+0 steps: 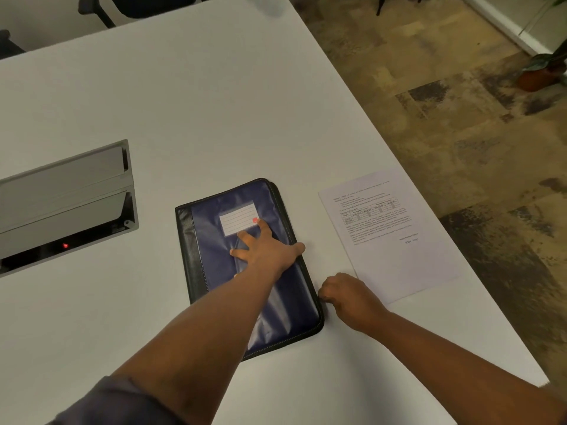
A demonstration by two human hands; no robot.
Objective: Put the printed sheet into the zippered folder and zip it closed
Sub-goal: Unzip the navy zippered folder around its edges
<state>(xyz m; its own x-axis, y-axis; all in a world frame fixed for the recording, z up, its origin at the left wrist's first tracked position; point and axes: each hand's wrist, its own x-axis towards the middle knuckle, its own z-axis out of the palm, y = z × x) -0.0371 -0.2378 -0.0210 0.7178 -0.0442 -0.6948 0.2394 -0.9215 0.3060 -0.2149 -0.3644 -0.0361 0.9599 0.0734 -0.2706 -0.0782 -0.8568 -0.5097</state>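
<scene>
1. Folder first: dark blue zippered folder with black trim and a white label card (245,268) lies flat and closed on the white table (214,118), directly under the left hand (264,250).
2. Left hand is flat on the cover, fingers spread and straight, thumb reaching to the zip edge; it pins the folder, gripping nothing.
3. Right hand (346,297) sits against the folder's right edge near its lower corner, fingers curled in. Likely pinching the zip pull, but the pull itself is hidden, so I cannot tell for sure.
4. White printed sheet with text and a small table (386,234) lies flat just beyond the right hand, apart from the folder, touched by neither hand.
5. Step in hand, as I judge it: unzipping. Do it well by keeping the left palm pressing down so the folder does not slide, and drawing the pull along the edge away from the pinned spot and around the corners.
6. Grey metal cable hatch (66,200) is well off on the far side of the left arm; not involved.
</scene>
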